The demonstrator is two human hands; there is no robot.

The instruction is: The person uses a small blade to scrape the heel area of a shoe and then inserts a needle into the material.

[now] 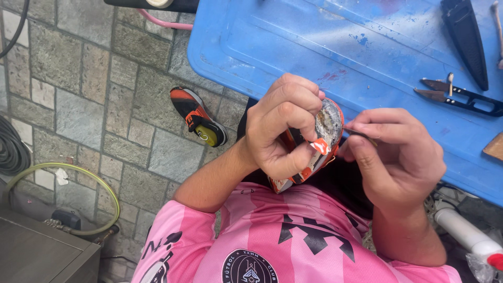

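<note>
Head view: left hand clamped round an orange shoe, right hand pinching a thin tool at the heel — apparently mid-stitch — calling for a steady pull.

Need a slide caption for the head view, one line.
Left hand grips an orange shoe, sole up; right hand works its edge beside a blue table.
</note>
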